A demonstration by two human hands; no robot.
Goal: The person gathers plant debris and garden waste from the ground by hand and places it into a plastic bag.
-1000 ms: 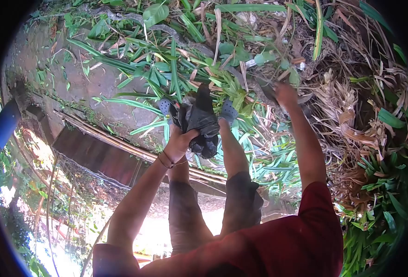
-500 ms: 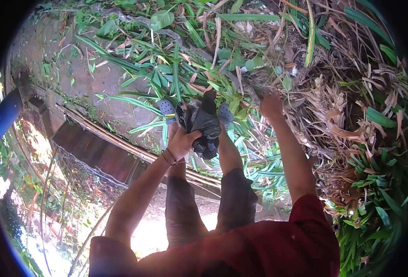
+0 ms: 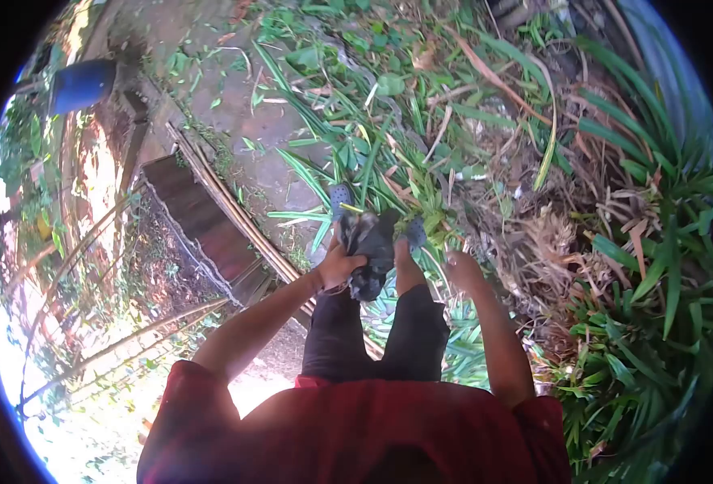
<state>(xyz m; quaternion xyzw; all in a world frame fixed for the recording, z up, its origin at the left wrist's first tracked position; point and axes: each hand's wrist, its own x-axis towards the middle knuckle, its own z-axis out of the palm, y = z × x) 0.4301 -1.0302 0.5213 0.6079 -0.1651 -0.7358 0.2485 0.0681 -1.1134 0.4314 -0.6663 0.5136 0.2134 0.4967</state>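
Note:
My left hand (image 3: 340, 268) is closed around a crumpled black plastic bag (image 3: 371, 256), which hangs in front of my legs between my feet. To the right, my right hand (image 3: 463, 271) is held over cut leaves and dry stalks. Its fingers look curled together, and I cannot make out what, if anything, is in them. Long green strap-like leaves (image 3: 306, 179) lie on the ground ahead of my feet. Beyond my right hand is a heap of dry brown leaf bases (image 3: 562, 238).
My perforated clogs (image 3: 341, 197) stand among the leaves. Bamboo poles (image 3: 231, 206) run beside a brown corrugated sheet (image 3: 199, 214) on the left. A blue container (image 3: 83, 85) is at the upper left. Leafy plants (image 3: 655, 266) line the right side.
My right hand has drawn back from the plants toward my body and lower in view. My left hand keeps hold of the black bag. The head view has shifted and turned.

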